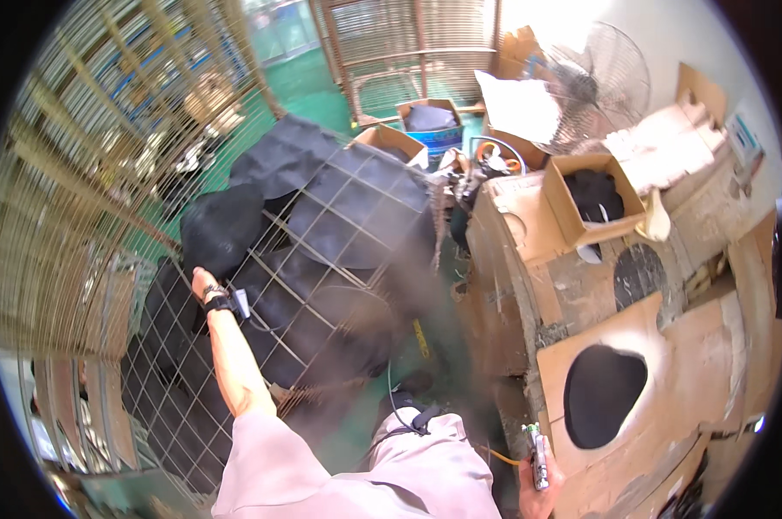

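My left hand [204,284] reaches out to the left over a wire rack [356,275]. It is closed on the near edge of a rounded black sheet piece [222,227]; some of its fingers are hidden. Other large black sheet pieces [361,208] lie spread over and under the rack's bars. At the lower right, my right hand [540,495] is closed around a small silver hand tool [540,463] with a green end. An orange hose [499,456] runs beside that hand. Close by, a black oval piece [605,396] lies flat on a cardboard sheet [564,363].
The cardboard-covered table [573,294] fills the right side, bearing an open box [594,201] of black pieces. A fan [594,86] stands behind it. Stacked wire racks [88,199] rise at the left. More boxes [432,127] sit on the green floor at the back.
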A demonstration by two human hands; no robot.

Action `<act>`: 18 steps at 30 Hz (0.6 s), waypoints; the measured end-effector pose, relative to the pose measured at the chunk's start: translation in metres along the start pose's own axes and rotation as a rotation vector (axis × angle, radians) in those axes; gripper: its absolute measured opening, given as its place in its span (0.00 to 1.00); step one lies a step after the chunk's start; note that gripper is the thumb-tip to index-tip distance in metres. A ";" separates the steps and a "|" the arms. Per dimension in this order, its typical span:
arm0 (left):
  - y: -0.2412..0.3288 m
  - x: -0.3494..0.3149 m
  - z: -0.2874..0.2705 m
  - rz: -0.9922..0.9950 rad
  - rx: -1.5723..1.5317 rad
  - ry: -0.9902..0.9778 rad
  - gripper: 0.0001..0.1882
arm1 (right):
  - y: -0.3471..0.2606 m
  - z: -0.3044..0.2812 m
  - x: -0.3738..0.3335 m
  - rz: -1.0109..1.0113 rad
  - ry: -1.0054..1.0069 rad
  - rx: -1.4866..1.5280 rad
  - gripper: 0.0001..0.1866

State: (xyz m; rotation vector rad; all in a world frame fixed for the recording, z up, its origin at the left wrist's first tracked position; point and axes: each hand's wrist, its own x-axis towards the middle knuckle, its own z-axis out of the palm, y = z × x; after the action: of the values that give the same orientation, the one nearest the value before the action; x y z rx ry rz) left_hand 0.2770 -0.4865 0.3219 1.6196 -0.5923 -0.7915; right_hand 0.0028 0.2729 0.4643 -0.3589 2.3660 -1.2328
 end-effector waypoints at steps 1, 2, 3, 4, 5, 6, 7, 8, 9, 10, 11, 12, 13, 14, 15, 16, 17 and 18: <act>0.006 -0.016 0.017 0.112 0.267 0.097 0.25 | 0.002 -0.001 -0.003 -0.039 0.072 -0.021 0.23; 0.009 -0.063 0.043 0.233 0.538 0.141 0.28 | 0.016 0.007 -0.008 -0.056 0.248 -0.031 0.25; 0.019 -0.113 0.048 0.311 0.648 0.064 0.29 | 0.027 0.007 -0.011 -0.039 0.282 -0.057 0.26; 0.045 -0.151 0.028 0.320 0.752 0.147 0.26 | 0.037 -0.001 -0.015 -0.026 0.286 -0.073 0.27; 0.048 -0.074 0.012 0.633 0.991 0.088 0.23 | 0.041 -0.010 -0.020 -0.080 0.307 -0.046 0.27; 0.040 -0.082 0.015 0.882 0.961 0.056 0.23 | 0.039 -0.015 -0.024 -0.100 0.369 -0.079 0.26; 0.047 -0.148 0.020 0.842 0.718 -0.135 0.23 | 0.037 -0.020 -0.033 -0.039 0.416 -0.078 0.27; 0.052 -0.181 0.023 0.964 0.575 -0.263 0.20 | 0.041 -0.024 -0.040 -0.010 0.446 -0.047 0.27; 0.049 -0.226 0.035 0.824 0.282 -0.561 0.19 | 0.045 -0.027 -0.053 0.049 0.496 -0.025 0.27; 0.048 -0.277 0.044 0.623 -0.016 -0.808 0.19 | 0.050 -0.032 -0.062 0.091 0.535 0.014 0.28; 0.054 -0.346 0.033 0.497 -0.067 -1.084 0.20 | 0.053 -0.034 -0.071 0.108 0.540 0.021 0.32; 0.064 -0.415 0.029 0.476 -0.062 -1.314 0.20 | 0.055 -0.038 -0.080 0.155 0.588 0.045 0.32; 0.058 -0.461 0.030 0.508 -0.046 -1.540 0.20 | 0.057 -0.040 -0.088 0.191 0.651 0.069 0.31; 0.040 -0.497 0.025 0.521 -0.046 -1.727 0.19 | 0.054 -0.037 -0.090 0.224 0.690 0.061 0.31; 0.027 -0.538 0.016 0.633 0.049 -1.858 0.19 | 0.051 -0.027 -0.084 0.192 0.786 0.040 0.30; 0.008 -0.580 -0.034 0.548 0.153 -2.024 0.18 | 0.065 -0.048 -0.121 0.204 0.839 -0.027 0.28; 0.000 -0.603 -0.044 0.499 0.211 -2.164 0.18 | 0.064 -0.056 -0.125 0.197 0.875 -0.038 0.28; -0.016 -0.624 -0.051 0.378 0.321 -2.275 0.18 | 0.061 -0.060 -0.130 0.202 0.925 -0.063 0.27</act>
State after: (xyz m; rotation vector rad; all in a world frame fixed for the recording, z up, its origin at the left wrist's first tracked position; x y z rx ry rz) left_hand -0.0847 0.0157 0.4197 0.0190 -2.4724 -2.0481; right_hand 0.0841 0.4053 0.4787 0.5537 3.0770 -1.4119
